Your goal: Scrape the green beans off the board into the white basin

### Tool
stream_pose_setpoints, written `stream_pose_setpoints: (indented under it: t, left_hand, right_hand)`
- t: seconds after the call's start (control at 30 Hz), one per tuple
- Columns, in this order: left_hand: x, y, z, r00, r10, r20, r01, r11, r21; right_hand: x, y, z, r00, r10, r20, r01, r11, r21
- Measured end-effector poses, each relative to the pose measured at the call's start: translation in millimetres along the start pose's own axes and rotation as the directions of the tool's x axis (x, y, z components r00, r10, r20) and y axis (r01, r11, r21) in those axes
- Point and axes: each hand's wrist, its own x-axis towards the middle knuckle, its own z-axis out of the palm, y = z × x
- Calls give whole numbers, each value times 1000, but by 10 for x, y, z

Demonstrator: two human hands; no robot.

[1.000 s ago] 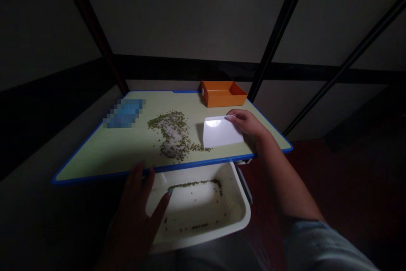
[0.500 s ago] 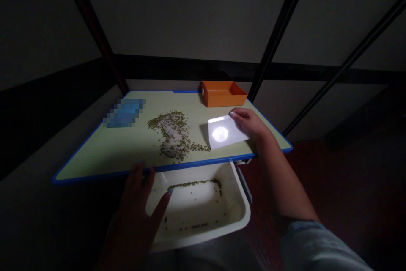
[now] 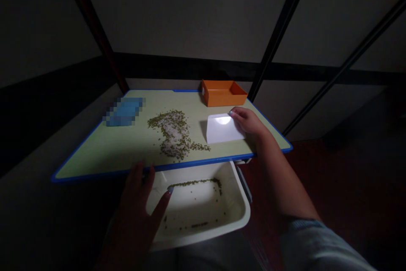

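My right hand point(image 3: 249, 121) pinches the top right part of a thin white sheet point(image 3: 222, 131), perhaps card or plastic, tilted over the table with a bright glare near its upper edge. Left of the sheet, a pile of small green grains mixed with white ones point(image 3: 173, 133) lies spread on the table point(image 3: 120, 150). A thin trail of green grains runs from the pile toward the sheet. My left hand point(image 3: 139, 203), dark in shadow, has its fingers apart by the table's front edge. Its thumb reaches over the left side of a white bin point(image 3: 242, 216), where green grains are scattered.
An orange open box point(image 3: 225, 100) stands at the table's back right. On the left lies a blurred-out blue item point(image 3: 125, 111). A blue rim borders the table, and the bin sits under its front edge. A panelled wall rises behind.
The white sheet has shifted slightly left and up, away from the front edge, and its glare has moved toward its top. My left hand stays nearly still.
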Motion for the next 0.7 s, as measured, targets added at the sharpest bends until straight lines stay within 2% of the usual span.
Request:
stream_pose_setpoints:
  t: [0.17,0.23,0.43,0.7]
  left_hand:
    - [0,3,1,1000,-3,5,3,1000,-1]
    - [-2,-5,6,1000,-1,3,1,1000,-4]
    - [-6,-25,6,1000,7,1,-7,1000,-20]
    - [-1,-20,16,1000,-4,-9,4,1000,-31]
  right_hand:
    - [-6,-14,-16,991,-30,-133,34,999,28]
    - [-5,-8,-26,988,-27,-152,28,1000,7]
    - [5,52,-43,993,-20,-119,9,996,-94]
    - [-13,-2,3,999,-8,-42,5,999,-52]
